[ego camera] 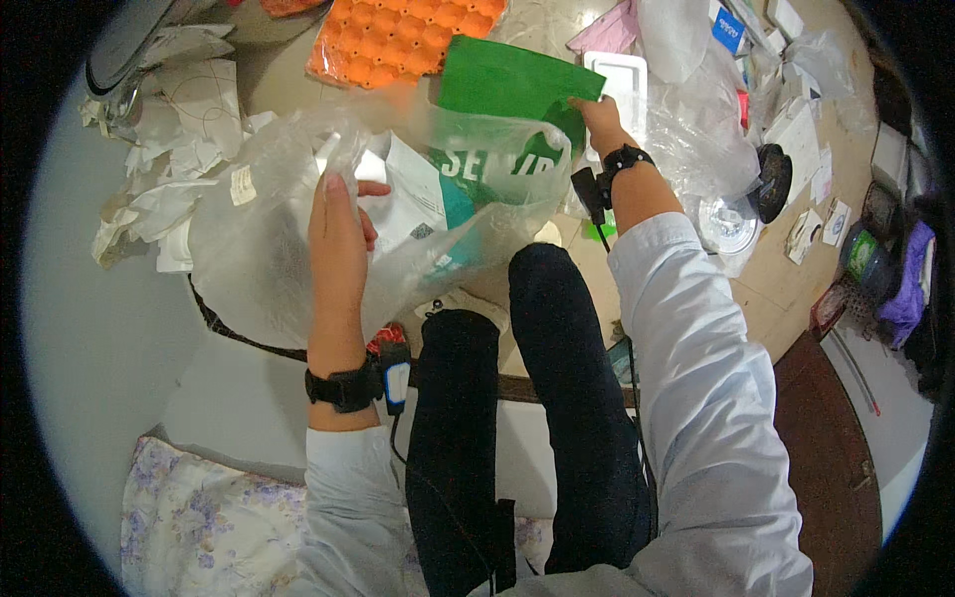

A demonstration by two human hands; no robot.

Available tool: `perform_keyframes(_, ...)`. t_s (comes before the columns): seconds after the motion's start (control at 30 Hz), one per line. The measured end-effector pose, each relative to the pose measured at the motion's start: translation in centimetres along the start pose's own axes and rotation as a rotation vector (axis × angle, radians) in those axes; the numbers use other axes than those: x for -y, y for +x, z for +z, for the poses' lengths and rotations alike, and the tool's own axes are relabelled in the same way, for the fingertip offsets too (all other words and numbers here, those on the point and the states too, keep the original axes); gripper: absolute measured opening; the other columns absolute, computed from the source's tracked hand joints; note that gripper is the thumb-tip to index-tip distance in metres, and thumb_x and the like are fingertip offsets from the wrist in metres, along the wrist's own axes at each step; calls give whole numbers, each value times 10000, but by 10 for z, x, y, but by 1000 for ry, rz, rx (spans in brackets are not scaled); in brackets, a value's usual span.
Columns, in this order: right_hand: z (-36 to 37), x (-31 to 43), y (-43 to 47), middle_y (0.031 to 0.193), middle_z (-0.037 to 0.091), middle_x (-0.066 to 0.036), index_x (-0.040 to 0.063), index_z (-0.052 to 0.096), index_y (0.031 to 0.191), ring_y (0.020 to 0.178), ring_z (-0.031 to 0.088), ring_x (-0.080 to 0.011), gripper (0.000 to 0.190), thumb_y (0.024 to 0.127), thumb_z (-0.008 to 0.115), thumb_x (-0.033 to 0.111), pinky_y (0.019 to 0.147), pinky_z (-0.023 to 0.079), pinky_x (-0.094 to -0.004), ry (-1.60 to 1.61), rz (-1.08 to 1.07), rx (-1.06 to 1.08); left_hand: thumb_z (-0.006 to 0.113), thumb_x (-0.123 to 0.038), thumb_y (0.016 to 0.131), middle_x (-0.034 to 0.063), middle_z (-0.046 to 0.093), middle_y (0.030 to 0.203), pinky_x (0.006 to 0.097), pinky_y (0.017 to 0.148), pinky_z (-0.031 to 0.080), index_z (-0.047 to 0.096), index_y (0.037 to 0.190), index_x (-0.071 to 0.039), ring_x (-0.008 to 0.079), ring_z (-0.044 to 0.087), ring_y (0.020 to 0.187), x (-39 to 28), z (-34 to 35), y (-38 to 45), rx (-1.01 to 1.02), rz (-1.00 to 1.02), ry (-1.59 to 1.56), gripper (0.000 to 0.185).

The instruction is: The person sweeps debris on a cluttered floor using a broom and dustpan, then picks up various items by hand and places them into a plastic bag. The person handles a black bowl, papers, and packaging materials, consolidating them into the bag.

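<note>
My left hand [339,224] holds up the edge of a large clear plastic bag [261,261], its fingers partly behind the film. Inside the bag, a white printed packet [406,186] with a teal part [459,205] shows through. My right hand [600,119] grips the upper right corner of a flat green bag or sheet [515,78], whose lower part bears white lettering and lies behind or within the mouth of the plastic bag; which one I cannot tell. Both wrists wear black straps with small cabled devices.
An orange egg tray [403,37] lies at the far side. A white plastic tray [623,82] is beside my right hand. Crumpled white paper [186,134] lies at the left. Plastic bags [694,127], a round clear lid [727,224] and a black oval object [774,183] are at the right.
</note>
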State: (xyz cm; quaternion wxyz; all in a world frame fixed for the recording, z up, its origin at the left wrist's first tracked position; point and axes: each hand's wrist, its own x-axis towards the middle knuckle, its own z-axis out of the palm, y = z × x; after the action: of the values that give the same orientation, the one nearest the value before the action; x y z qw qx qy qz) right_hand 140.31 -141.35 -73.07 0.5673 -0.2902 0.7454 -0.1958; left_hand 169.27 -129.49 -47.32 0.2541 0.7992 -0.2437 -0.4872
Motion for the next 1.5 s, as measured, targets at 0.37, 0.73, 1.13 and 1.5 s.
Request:
perform_keyframes(0.37,-57,78,-157,1102,546,-191,-5,629,960,1028,513,-317,328,729,698,217,888,397,-351,-402,-690,-280,307,-409,923,39,526,681,233,488,367,583,928,-35,95,439,536,-85,-42,-50,-76,-57,-15,466)
perform_keyframes(0.73,-146,192,-355,1047,584,-36,38,552,1083,932,543,-157,277,813,556,-23,799,431,-273,754,-291,118,374,-415,915,77,545,860,258,485,374,512,1121,-17,126,450,539,-113,-115,-106,52,-135,-346,470)
perform_keyframes(1.13,0,110,-390,957,596,-68,-48,554,1028,825,541,-173,259,779,521,12,730,423,-291,355,-19,491,407,-370,931,12,510,890,243,508,367,452,1220,-83,103,446,603,-125,-148,-156,-59,-107,-418,410)
perform_keyframes(1.5,84,136,-412,847,644,-153,-25,593,951,789,600,-241,227,744,558,63,735,463,-351,-221,-311,524,323,-365,958,107,501,1160,260,511,429,339,1341,-64,170,572,625,-174,-148,-190,68,-26,-565,487)
